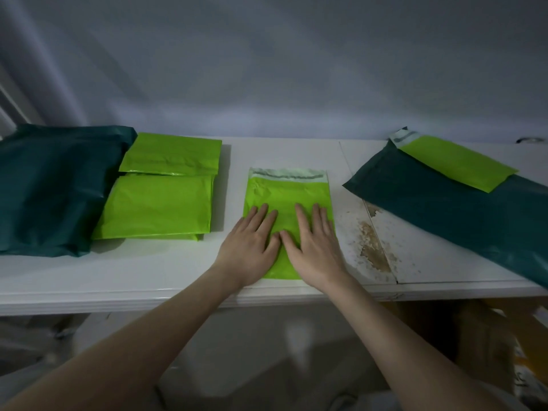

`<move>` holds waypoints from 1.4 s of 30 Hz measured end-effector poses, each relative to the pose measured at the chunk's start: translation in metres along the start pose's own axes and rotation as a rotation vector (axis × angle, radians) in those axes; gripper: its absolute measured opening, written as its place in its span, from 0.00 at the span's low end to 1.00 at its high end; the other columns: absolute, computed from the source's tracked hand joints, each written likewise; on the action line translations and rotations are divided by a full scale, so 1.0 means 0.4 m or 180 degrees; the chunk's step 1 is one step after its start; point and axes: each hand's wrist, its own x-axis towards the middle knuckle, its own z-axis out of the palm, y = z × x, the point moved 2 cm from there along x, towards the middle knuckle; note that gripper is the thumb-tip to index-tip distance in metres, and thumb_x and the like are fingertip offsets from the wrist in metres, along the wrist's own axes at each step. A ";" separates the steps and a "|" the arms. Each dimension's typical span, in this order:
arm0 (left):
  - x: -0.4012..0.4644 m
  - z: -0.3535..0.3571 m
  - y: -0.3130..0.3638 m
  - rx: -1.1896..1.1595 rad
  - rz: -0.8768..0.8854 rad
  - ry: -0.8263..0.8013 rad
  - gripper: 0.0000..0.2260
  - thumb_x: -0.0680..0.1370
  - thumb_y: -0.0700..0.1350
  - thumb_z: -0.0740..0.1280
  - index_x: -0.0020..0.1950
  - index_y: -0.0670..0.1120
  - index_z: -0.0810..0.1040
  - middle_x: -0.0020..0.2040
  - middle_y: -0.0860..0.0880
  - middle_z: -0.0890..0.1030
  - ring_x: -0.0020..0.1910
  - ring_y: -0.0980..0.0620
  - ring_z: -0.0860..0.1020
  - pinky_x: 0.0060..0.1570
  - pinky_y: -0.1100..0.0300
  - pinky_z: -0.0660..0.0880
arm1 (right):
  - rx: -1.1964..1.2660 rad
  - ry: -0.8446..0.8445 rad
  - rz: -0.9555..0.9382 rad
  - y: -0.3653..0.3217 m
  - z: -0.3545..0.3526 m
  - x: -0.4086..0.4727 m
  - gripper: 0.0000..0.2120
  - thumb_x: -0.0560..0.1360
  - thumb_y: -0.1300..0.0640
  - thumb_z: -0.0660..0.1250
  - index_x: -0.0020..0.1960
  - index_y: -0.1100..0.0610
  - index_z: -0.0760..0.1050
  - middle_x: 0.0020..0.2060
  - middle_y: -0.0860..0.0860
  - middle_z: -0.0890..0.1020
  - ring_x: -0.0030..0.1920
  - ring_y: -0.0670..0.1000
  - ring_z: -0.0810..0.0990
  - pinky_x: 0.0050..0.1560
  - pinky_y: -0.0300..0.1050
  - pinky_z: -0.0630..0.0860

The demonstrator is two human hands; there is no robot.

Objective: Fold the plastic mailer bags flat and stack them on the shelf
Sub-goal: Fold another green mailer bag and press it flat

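Note:
A lime-green mailer bag [284,192] lies flat on the white shelf [184,268] in front of me, its pale adhesive strip at the far end. My left hand [252,247] and my right hand [314,244] press side by side on its near half, fingers straight and spread. To the left sits a stack of folded lime-green mailers [157,203], with another folded green one [173,154] behind it. At the right, one more lime-green mailer [456,166] rests on a dark teal bag [462,215].
A bulky dark teal bag [50,185] fills the shelf's left end. The shelf surface is stained and chipped [370,241] right of the hands. A grey wall [267,69] stands behind. Cardboard boxes [489,336] sit under the shelf at the right.

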 end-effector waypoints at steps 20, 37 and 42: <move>0.120 -0.016 -0.014 0.0105 -0.0349 -0.0281 0.26 0.81 0.54 0.50 0.77 0.48 0.50 0.78 0.48 0.44 0.77 0.51 0.43 0.73 0.51 0.42 | -0.0613 -0.0203 -0.0208 0.043 -0.048 0.116 0.24 0.82 0.49 0.48 0.76 0.53 0.51 0.77 0.51 0.50 0.76 0.51 0.47 0.74 0.59 0.46; 0.129 -0.116 -0.057 -0.1919 -0.1153 0.0584 0.19 0.76 0.41 0.65 0.66 0.43 0.68 0.64 0.42 0.70 0.60 0.43 0.74 0.59 0.52 0.73 | 0.0651 0.0504 0.0884 0.111 -0.140 0.122 0.23 0.71 0.58 0.65 0.64 0.59 0.66 0.57 0.60 0.74 0.58 0.60 0.73 0.58 0.54 0.71; 0.127 -0.103 -0.073 -0.2298 -0.1522 0.0532 0.18 0.76 0.43 0.66 0.64 0.42 0.69 0.54 0.45 0.75 0.47 0.48 0.74 0.55 0.51 0.74 | 0.0897 0.0330 0.1102 0.122 -0.132 0.120 0.22 0.69 0.62 0.65 0.63 0.60 0.65 0.51 0.58 0.77 0.52 0.57 0.76 0.51 0.49 0.74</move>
